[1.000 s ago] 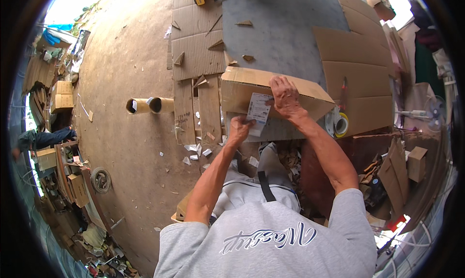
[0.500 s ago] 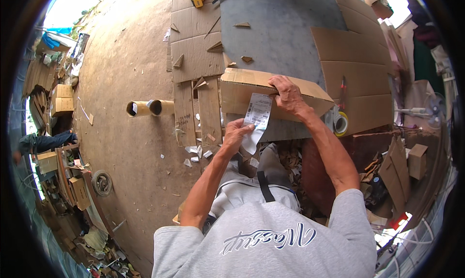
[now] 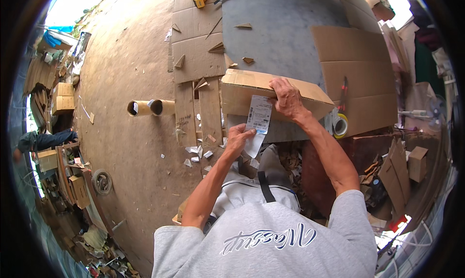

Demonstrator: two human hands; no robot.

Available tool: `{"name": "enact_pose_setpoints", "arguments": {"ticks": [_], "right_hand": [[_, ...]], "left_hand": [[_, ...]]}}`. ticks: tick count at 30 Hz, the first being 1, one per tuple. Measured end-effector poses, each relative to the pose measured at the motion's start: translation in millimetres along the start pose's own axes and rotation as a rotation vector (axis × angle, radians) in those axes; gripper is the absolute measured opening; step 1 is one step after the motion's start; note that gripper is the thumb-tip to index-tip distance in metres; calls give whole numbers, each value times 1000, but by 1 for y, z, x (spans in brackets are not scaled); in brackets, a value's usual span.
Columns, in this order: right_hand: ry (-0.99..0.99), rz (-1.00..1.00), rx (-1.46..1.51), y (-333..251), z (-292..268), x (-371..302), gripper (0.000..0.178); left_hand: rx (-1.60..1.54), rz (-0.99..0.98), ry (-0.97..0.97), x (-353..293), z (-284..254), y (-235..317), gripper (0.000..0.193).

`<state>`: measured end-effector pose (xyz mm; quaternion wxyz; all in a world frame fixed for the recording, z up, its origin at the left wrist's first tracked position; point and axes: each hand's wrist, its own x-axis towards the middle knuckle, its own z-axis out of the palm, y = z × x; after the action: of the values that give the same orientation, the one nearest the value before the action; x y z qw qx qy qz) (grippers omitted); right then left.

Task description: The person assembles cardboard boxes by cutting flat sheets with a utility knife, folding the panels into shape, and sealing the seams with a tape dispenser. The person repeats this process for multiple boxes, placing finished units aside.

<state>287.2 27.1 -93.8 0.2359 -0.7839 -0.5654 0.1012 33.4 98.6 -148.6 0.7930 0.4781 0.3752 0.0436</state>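
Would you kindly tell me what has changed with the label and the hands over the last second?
The left hand has peeled the white printed paper label further off the brown cardboard box, drawing its lower end down toward the person; more of it now hangs free. The right hand stays pressed on the box's top edge, and the box and the two cardboard tubes have not moved.

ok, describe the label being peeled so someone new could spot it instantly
Start at the long brown cardboard box lying on the floor in front of the seated person, with the right hand pressed on its top edge. On the box's near side hangs a white label with dark print; the left hand pinches its lower end. The white scraps on the floor nearby are far smaller and lie loose.
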Motion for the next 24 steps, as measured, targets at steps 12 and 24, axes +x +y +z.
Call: {"name": "enact_pose_setpoints", "arguments": {"ticks": [12,24], "right_hand": [[0,25,-109,-3,5,2,58],[65,63,-105,-14,3,4,52]], "left_hand": [[46,47,65,24,-2,-37,19],[25,13,36,40,-6,-41,24]]}}
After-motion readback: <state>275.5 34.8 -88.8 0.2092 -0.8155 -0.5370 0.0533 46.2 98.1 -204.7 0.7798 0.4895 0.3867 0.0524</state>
